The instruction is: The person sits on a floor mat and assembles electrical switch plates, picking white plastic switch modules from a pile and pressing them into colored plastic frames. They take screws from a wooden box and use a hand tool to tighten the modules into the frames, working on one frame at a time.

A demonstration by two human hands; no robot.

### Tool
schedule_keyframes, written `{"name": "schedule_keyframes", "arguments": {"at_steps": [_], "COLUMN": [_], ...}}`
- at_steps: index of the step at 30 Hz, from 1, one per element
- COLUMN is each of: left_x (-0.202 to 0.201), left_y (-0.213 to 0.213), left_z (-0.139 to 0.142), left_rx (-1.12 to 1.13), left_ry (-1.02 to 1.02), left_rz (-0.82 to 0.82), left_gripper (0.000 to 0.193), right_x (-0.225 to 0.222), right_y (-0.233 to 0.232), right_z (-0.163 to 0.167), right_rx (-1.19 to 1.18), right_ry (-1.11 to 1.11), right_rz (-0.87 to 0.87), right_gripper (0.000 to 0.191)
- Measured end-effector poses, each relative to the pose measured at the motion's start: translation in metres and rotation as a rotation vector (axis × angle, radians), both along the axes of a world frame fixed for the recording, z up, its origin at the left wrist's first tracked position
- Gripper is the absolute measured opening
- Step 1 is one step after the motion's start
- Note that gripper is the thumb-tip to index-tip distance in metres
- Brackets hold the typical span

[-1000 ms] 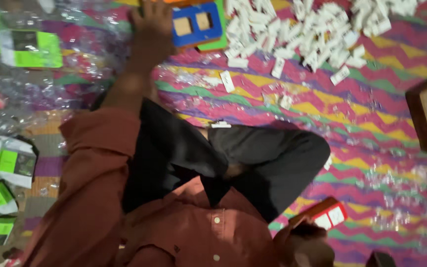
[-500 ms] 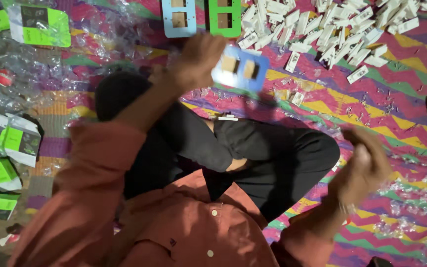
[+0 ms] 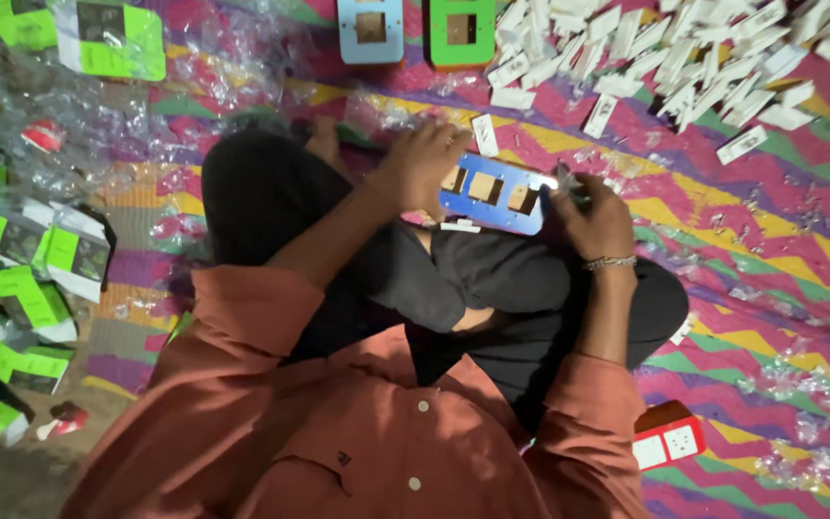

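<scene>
**Both hands on blue card over lap**

The left hand [image 3: 425, 163] was bent at the wrist, palm down, fingers closed over the left end of the blue card [image 3: 494, 195]. The right hand [image 3: 593, 216], with a bracelet [image 3: 609, 261] at the wrist, was curled around the card's right end, pinching it. The card lay flat between the two grips, just above the crossed legs, windows facing up. Beyond the grips, a pile of white pieces [image 3: 665, 58] lay on the mat [image 3: 770, 240]. Green cards [image 3: 31, 298] lay well left of the left hand.
</scene>
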State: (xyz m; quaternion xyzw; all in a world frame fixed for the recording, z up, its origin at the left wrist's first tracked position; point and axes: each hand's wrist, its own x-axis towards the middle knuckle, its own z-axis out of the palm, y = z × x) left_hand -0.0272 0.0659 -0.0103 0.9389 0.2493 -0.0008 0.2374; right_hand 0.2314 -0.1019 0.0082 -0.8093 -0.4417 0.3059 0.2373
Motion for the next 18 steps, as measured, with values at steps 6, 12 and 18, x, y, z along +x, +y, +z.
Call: {"name": "schedule_keyframes", "arguments": {"at_steps": [6, 12, 18], "left_x": [-0.022, -0.013, -0.006], "left_y": [0.007, 0.011, 0.013], "left_z": [-0.017, 0.001, 0.017], "left_rx": [-0.001, -0.421, -0.860], "left_ry": [-0.115, -0.126, -0.078], "left_rz": [0.042, 0.395, 0.556], "left_gripper": [0.120, 0.104, 0.071], "right_x": [-0.002, 0.008, 0.022], "right_y": [0.003, 0.000, -0.007], "right_z": [-0.003, -0.023, -0.044], "right_rx": [-0.156, -0.118, -0.147], "right_ry": [0.003, 0.099, 0.599], "right_rz": [0.092, 0.117, -0.133], "right_gripper": [0.049, 0.056, 0.066]}}
